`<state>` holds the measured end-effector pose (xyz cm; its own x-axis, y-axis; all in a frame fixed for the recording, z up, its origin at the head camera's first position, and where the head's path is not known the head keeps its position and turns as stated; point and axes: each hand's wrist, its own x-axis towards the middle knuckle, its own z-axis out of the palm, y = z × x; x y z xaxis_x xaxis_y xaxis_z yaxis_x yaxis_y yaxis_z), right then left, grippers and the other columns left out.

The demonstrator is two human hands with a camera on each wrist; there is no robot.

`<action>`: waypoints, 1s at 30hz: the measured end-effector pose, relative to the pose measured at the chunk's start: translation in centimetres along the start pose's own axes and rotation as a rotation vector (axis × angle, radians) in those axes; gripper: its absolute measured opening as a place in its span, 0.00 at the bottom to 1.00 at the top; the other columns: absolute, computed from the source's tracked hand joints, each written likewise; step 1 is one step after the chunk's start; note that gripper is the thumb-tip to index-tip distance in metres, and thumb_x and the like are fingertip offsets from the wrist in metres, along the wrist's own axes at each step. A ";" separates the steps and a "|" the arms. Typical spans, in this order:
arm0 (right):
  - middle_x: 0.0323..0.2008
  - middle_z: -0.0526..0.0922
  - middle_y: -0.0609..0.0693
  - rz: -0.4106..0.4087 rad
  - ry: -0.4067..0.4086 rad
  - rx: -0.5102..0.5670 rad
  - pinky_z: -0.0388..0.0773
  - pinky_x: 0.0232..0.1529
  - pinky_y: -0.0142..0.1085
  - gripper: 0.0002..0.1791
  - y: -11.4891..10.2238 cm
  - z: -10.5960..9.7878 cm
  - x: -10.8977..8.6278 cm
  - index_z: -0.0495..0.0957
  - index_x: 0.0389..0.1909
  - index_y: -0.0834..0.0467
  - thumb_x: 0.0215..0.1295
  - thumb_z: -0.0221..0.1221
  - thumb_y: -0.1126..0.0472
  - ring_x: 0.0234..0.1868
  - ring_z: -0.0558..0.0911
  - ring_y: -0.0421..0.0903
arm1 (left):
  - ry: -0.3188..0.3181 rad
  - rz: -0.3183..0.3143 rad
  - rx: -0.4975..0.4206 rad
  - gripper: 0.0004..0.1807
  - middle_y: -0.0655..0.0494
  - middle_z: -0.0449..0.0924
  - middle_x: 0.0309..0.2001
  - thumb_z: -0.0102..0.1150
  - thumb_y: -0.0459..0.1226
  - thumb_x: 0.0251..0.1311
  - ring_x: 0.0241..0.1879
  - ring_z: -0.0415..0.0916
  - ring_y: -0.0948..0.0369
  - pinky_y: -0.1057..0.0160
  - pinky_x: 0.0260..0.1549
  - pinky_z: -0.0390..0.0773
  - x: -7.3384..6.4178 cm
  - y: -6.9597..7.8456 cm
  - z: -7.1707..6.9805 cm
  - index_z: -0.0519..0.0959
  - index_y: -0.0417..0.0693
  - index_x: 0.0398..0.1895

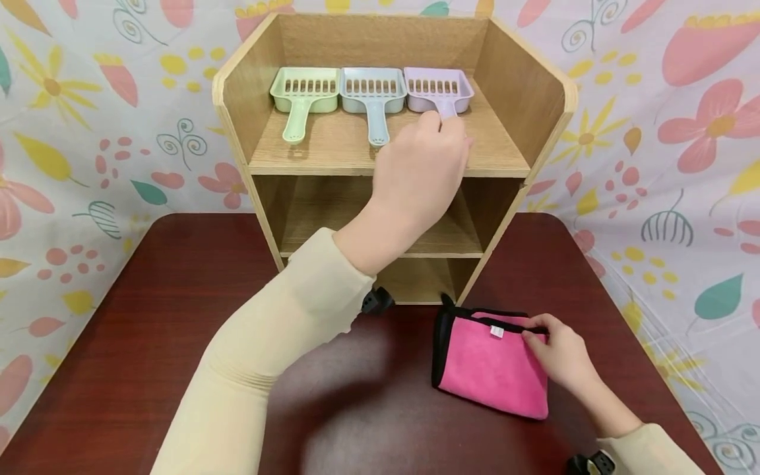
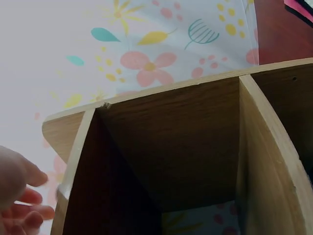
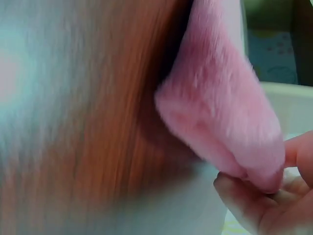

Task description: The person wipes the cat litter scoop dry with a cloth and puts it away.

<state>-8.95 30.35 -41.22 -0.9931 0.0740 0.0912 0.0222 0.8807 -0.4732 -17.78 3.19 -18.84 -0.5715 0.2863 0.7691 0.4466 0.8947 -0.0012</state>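
Three slotted litter scoops lie in a row on the top board of a small wooden shelf (image 1: 505, 142): a green scoop (image 1: 299, 117), a blue scoop (image 1: 375, 115) and a purple scoop (image 1: 433, 99). My left hand (image 1: 418, 168) is over the purple scoop's handle with bent fingers, covering the lower handle; I cannot tell whether it grips it. In the left wrist view, curled fingers (image 2: 36, 218) show beside the board's front edge. My right hand (image 1: 561, 353) pinches the upper right corner of a folded pink plush cloth (image 1: 493, 369) with black edging and a white tag.
Below the scoops, the shelf has a middle board (image 1: 380, 231) and a lower compartment (image 1: 421, 280). It stands at the back of a dark red-brown table (image 1: 178, 316). A floral-patterned backdrop (image 1: 629, 132) hangs behind and along both sides. The cloth lies in front of the shelf's right side.
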 end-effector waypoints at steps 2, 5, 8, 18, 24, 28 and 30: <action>0.22 0.78 0.55 0.005 -0.023 -0.004 0.67 0.23 0.34 0.11 0.4 -0.4 0.2 0.76 0.40 0.63 0.62 0.59 0.60 0.21 0.73 0.44 | 0.071 0.037 -0.032 0.14 0.54 0.77 0.28 0.47 0.43 0.68 0.25 0.77 0.56 0.64 0.20 0.77 -0.8 -0.5 -0.3 0.79 0.46 0.31; 0.31 0.80 0.60 0.066 -0.142 0.009 0.73 0.25 0.37 0.24 0.7 -1.0 0.6 0.73 0.46 0.67 0.59 0.63 0.52 0.25 0.79 0.49 | 0.180 0.095 -0.097 0.13 0.54 0.78 0.29 0.48 0.41 0.66 0.27 0.77 0.57 0.63 0.21 0.77 -2.6 -1.5 -0.8 0.81 0.45 0.34; 0.28 0.78 0.58 0.102 -0.257 0.019 0.75 0.23 0.35 0.32 0.6 -1.5 0.8 0.69 0.51 0.70 0.57 0.65 0.49 0.21 0.78 0.46 | 0.247 0.137 -0.163 0.12 0.53 0.80 0.31 0.51 0.40 0.64 0.28 0.79 0.56 0.61 0.24 0.79 -4.8 -2.9 -1.2 0.82 0.43 0.39; 0.25 0.75 0.56 -0.137 -0.178 0.085 0.66 0.20 0.30 0.14 0.6 -2.1 3.4 0.76 0.41 0.62 0.57 0.65 0.60 0.21 0.68 0.38 | 0.164 0.074 -0.249 0.11 0.51 0.82 0.29 0.60 0.37 0.55 0.22 0.78 0.57 0.61 0.19 0.77 -12.7 -7.7 -1.1 0.82 0.40 0.39; 0.55 0.68 0.74 0.052 -0.448 0.262 0.78 0.32 0.35 0.41 2.4 -1.0 4.8 0.57 0.63 0.73 0.59 0.64 0.53 0.44 0.76 0.55 | 0.042 -0.020 -0.260 0.12 0.52 0.82 0.28 0.62 0.38 0.53 0.18 0.74 0.60 0.60 0.15 0.73 -16.9 -9.9 -0.7 0.82 0.40 0.39; 0.50 0.74 0.70 0.037 -0.465 0.233 0.76 0.32 0.33 0.35 3.2 -1.4 4.7 0.65 0.58 0.72 0.59 0.64 0.52 0.39 0.77 0.48 | -0.042 -0.049 -0.255 0.12 0.54 0.81 0.27 0.61 0.38 0.53 0.19 0.74 0.62 0.61 0.15 0.72 -19.5 -11.6 -0.3 0.82 0.40 0.38; 0.49 0.76 0.67 0.005 -0.465 0.221 0.76 0.31 0.32 0.31 3.7 -1.7 4.5 0.69 0.55 0.70 0.58 0.64 0.53 0.36 0.76 0.42 | -0.081 -0.055 -0.241 0.12 0.56 0.80 0.25 0.61 0.38 0.52 0.19 0.72 0.63 0.62 0.14 0.71 -20.9 -12.6 -0.1 0.82 0.41 0.38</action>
